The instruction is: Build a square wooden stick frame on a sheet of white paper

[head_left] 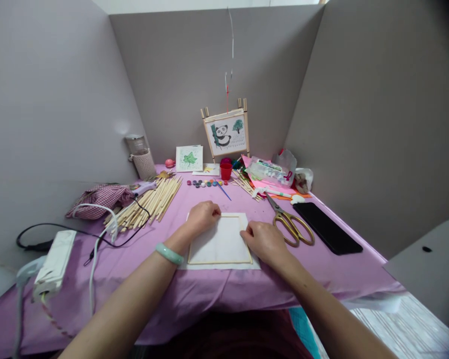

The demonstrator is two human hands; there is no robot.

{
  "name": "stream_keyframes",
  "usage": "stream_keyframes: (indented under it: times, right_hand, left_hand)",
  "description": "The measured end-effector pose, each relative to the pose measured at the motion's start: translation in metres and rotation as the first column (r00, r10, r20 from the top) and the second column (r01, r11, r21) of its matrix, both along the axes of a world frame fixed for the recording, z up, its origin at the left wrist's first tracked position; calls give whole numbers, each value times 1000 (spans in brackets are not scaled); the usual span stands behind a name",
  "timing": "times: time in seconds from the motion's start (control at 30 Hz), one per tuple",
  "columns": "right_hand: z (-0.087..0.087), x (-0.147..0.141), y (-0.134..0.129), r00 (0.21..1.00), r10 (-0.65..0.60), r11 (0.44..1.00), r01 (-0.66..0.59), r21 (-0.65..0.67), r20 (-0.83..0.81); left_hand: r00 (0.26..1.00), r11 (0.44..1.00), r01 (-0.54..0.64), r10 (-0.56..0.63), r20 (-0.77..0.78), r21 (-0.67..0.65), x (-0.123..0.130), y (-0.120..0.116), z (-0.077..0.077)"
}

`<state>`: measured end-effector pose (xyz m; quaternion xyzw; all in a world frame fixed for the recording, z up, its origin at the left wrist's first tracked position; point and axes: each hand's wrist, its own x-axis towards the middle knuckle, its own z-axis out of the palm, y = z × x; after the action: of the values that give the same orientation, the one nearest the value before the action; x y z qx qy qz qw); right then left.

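Note:
A thin wooden stick frame (220, 262) lies on a sheet of white paper (219, 242) near the table's front edge. My left hand (204, 217) rests at the frame's upper left, its fingers curled together over the top stick; whatever they pinch is too small to make out. At the right side of the frame, my right hand (264, 239) has its fingers bent and pressed together against the stick and paper edge. Gold-handled scissors (292, 225) lie just right of that hand.
Wooden sticks (155, 202) are heaped at the left, by a power strip (56, 259) and cables. A black phone (327, 228) lies right. Behind stand paint pots (203, 184), a red cup (226, 171) and a hanging panda picture (226, 134).

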<state>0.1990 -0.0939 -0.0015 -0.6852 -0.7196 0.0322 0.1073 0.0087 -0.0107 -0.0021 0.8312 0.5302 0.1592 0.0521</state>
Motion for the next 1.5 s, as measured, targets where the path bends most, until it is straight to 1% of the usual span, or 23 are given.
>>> stream_keyframes:
  times: [0.17,0.33,0.83,1.07,1.17,1.23,1.33,1.43,1.5]
  right_hand:
    - [0,0,1,1000,8,1000,-8,17,-3]
    - [0,-1,1,1000,0,1000,0,-2,-6]
    - [-3,0,1,1000,14,1000,-14,22,-6]
    - [-3,0,1,1000,9,1000,-9,19,-25]
    - [-4,0,2,999,4,1000,-3,19,-34]
    - [-4,0,2,999,1,1000,-1,13,-39]
    - [-3,0,2,999,3,1000,-3,5,-46]
    - [-3,0,1,998,11,1000,-10,7,-62]
    - [-3,0,2,998,11,1000,-10,11,-68]
  left_hand:
    - [1000,1000,-4,4,-4,-1,0,1,0]
    - [1000,1000,-7,7,0,-19,0,2,1]
    - [1000,1000,-10,10,22,1,0,1,1]
    - [997,998,51,-53,50,29,-2,2,-2]
    - [993,998,62,-64,103,27,-4,6,-3]
    - [981,999,42,-43,187,11,-8,11,-2]
    - [947,999,-52,55,317,-16,-20,19,4]
    - [911,990,-136,142,387,-43,-36,22,13]
    - [901,984,-162,180,395,-80,-45,22,18]
